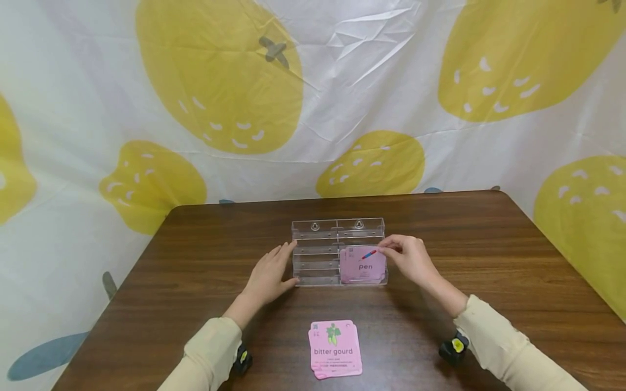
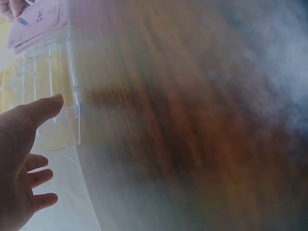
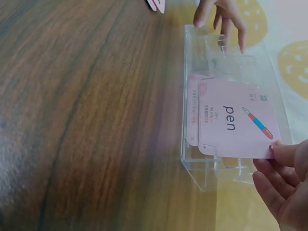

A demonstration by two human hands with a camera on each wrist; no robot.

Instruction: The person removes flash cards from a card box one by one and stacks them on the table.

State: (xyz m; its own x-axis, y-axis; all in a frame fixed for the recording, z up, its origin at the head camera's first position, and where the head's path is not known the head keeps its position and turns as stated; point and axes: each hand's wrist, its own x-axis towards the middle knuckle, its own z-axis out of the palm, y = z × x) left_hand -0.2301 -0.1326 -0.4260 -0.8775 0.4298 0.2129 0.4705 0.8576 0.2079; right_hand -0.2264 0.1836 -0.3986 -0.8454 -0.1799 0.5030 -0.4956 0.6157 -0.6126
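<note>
A clear plastic card rack [image 1: 315, 266] with tiered compartments in two columns stands on the table. In its right column is a pink flashcard [image 1: 363, 266] marked "pen", with at least one more pink card behind or below it, as the right wrist view shows. My right hand [image 1: 408, 259] pinches the pen card by its upper right corner between thumb and fingers. At the rack's left side my left hand [image 1: 269, 274] spreads its thumb and fingers along the edge, thumb near the front corner. The left column holds no cards.
Nearer to me on the brown wooden table [image 1: 195, 304] lies a small stack of pink cards [image 1: 335, 347], "bitter gourd" on top. A white curtain with yellow fruit prints [image 1: 220, 70] hangs behind the table's far edge.
</note>
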